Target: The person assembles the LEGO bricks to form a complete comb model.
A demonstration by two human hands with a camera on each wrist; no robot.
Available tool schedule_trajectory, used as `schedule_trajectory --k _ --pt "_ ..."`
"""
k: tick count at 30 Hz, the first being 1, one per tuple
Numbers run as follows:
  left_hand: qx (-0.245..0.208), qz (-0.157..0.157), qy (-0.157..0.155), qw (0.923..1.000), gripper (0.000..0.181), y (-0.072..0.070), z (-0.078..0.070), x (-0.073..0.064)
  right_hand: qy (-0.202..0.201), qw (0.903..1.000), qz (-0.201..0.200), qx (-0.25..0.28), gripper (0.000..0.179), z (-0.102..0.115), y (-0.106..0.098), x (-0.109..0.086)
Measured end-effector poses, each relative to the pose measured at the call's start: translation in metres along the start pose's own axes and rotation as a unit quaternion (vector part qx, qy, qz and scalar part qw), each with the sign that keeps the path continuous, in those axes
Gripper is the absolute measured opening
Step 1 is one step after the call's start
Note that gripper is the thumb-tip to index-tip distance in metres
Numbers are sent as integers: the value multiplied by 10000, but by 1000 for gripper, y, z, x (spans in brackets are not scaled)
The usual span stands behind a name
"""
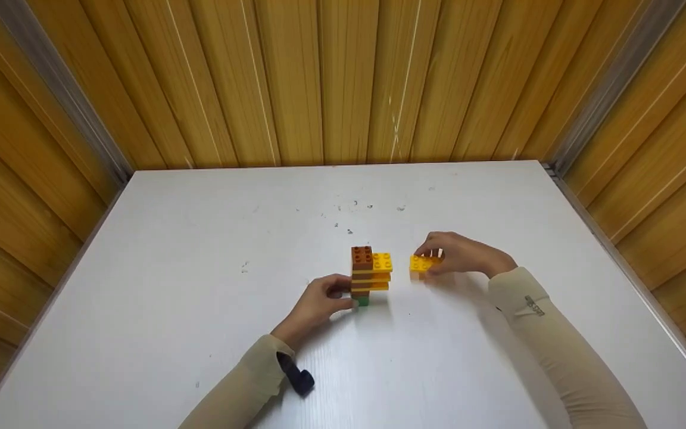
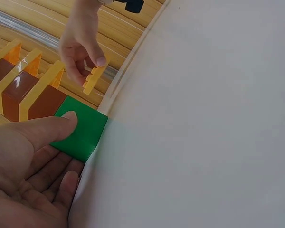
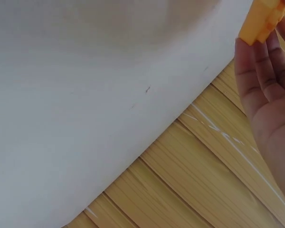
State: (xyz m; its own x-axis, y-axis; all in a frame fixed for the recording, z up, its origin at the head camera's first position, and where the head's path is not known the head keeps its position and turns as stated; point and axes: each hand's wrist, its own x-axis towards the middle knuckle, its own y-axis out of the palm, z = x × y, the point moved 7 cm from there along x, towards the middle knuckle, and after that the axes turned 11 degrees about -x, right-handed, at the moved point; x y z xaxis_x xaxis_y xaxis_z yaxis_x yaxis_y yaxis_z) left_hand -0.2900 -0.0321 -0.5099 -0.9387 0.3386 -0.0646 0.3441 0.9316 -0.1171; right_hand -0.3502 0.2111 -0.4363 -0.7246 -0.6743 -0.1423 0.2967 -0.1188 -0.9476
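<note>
A tower of toy building bricks (image 1: 361,267) stands upright on the white table, brown bricks alternating with thin yellow plates that jut out to the right. Its lowest brick is green (image 2: 88,128). My left hand (image 1: 319,298) grips the tower low down, thumb on the green brick's face and fingers behind it, partly hidden. To the right of the tower, apart from it, my right hand (image 1: 461,253) pinches a yellow brick (image 1: 419,263) with studs up. That brick (image 3: 259,21) shows only at the top corner of the right wrist view, in the fingertips.
The white table (image 1: 200,238) has small dark marks (image 1: 349,231) beyond the tower. Wood-patterned panel walls (image 1: 295,83) enclose its back and both sides. A black strap (image 1: 298,375) hangs from the left sleeve.
</note>
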Motion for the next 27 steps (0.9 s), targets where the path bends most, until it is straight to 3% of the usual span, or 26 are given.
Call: schedule_trajectory --k 14,27 --pt "2 -8 -61 10000 38 1 -1 -1 -152 9990 -280 329 38 24 -35 1" --pt "-46 33 12 10000 39 0 0 0 -976 9928 -638 259 38 76 -69 -4"
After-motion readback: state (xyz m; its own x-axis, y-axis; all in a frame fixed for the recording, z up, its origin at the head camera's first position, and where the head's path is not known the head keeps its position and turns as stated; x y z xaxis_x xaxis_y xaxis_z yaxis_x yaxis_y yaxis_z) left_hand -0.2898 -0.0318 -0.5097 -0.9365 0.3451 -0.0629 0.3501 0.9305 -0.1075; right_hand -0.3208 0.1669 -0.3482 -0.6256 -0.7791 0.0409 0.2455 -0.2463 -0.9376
